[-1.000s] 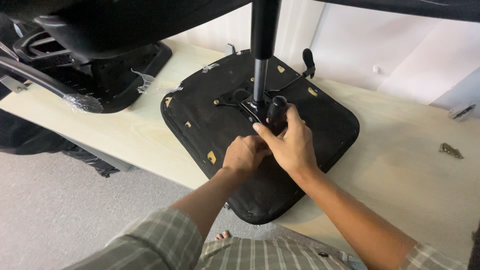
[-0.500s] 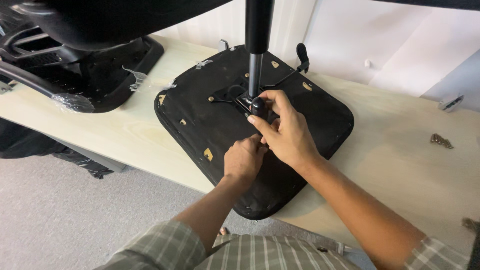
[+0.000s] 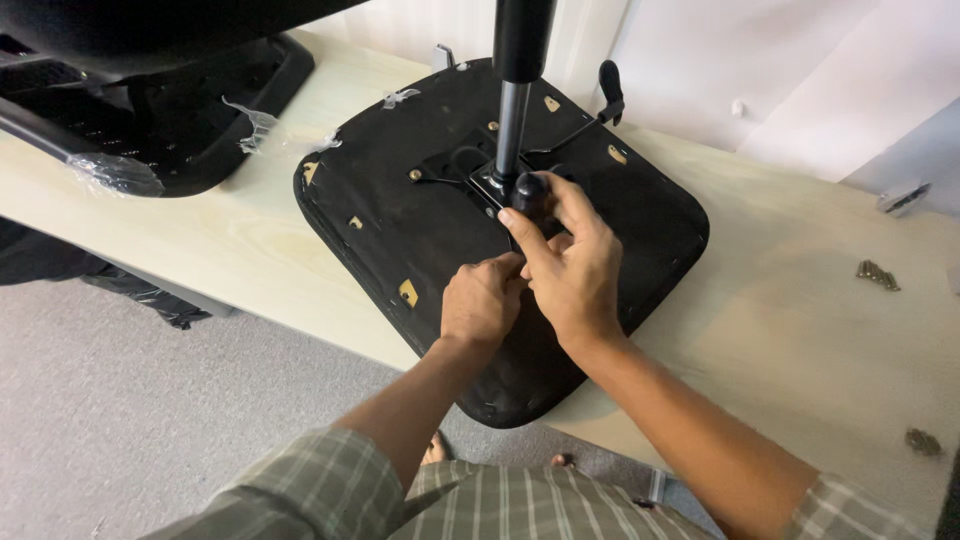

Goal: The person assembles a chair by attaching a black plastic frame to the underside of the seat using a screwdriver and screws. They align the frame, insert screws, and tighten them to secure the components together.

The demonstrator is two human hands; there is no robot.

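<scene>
The seat cushion (image 3: 420,230), a rounded square of black fabric with pale tags and tape scraps stuck to its underside, lies upside down on the light wooden table (image 3: 800,330), one corner hanging over the near edge. At its centre a black metal plate (image 3: 470,170) is bolted on, and from it rises a shiny steel column (image 3: 512,125) that widens into a black tube at the top of the view; a thin lever with a black paddle end (image 3: 609,82) runs off toward the far side. Your right hand (image 3: 565,265) is curled around a black rounded knob (image 3: 530,195) just beside the base of the column, thumb and forefinger wrapped over its top. Your left hand (image 3: 480,300) is closed into a loose fist pressed against the right hand's fingers, resting on the cushion; what it grips, if anything, you cannot tell, since the fingers hide it. A second black seat part (image 3: 190,110) with crumpled clear plastic wrap lies at the far left of the table, well apart. Small metal screws (image 3: 877,274) lie on the bare wood to the right. Compared with half a second ago, both hands keep the same grasp on the knob, and the left hand has drawn up closer beside the right.
</scene>
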